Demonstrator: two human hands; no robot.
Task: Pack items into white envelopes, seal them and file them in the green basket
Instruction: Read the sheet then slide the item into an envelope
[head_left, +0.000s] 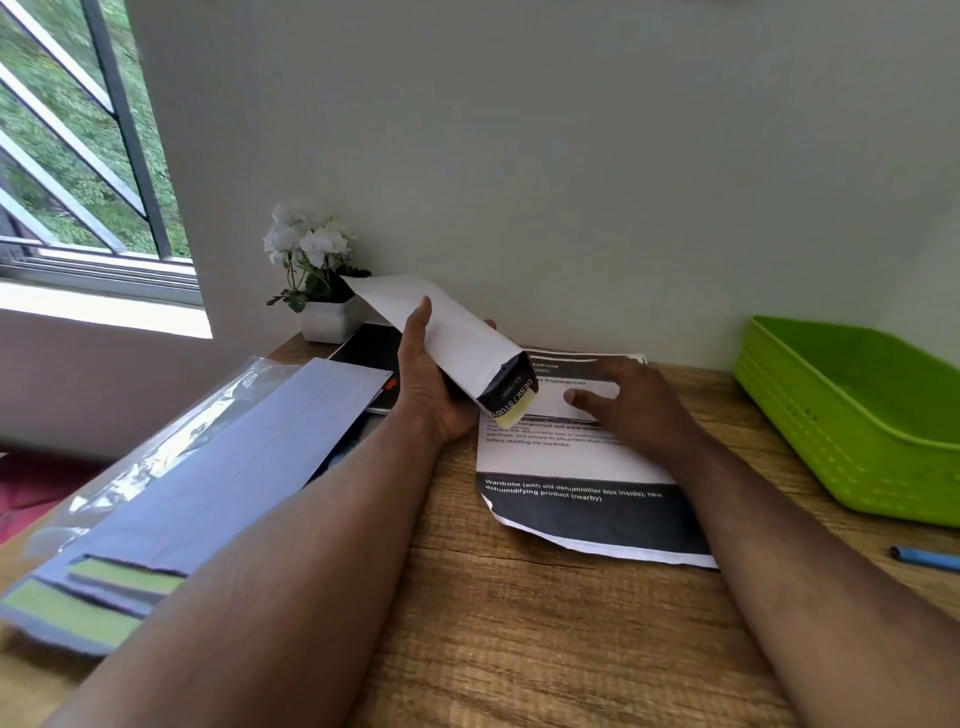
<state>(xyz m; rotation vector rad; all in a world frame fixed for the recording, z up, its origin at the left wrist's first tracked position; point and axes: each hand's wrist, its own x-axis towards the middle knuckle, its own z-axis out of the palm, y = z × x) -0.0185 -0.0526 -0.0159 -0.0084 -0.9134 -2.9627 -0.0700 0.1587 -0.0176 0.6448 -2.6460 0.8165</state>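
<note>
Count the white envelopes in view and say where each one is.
3. One white envelope in the left hand; two spare envelopes overlapping at the desk's left edge. More may lie hidden beneath.

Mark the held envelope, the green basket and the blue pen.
held envelope (447, 332), head view, on its white upper face.
green basket (852, 415), head view, on its near side wall.
blue pen (927, 558), head view, on its barrel.

The left hand (434, 379) grips a tilted white envelope (441, 332) with a dark printed sheet (511, 391) protruding from its mouth. The right hand (631, 402) rests on a printed page (582, 499) near the desk's (519, 623) back edge. A green basket (852, 415) sits at the right edge.
</note>
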